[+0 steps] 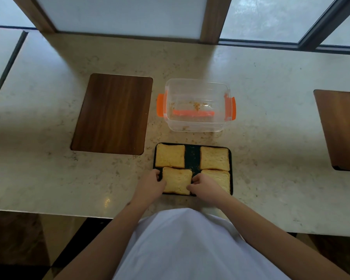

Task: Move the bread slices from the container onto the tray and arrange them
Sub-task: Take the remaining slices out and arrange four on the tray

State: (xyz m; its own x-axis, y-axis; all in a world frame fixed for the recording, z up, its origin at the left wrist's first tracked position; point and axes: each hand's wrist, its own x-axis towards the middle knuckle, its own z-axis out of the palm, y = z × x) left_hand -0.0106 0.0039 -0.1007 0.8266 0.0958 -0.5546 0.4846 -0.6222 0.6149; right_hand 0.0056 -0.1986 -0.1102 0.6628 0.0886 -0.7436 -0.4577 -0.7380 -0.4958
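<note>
Arranging is the step in hand: the container beyond the tray holds only crumbs, and four slices lie on the tray. The left hand and right hand, fingers curled, pinch the near-left slice by its sides, which sits slightly askew. Next, probably, squaring it with the far-left slice; the near-right slice looks partly hidden.
</note>
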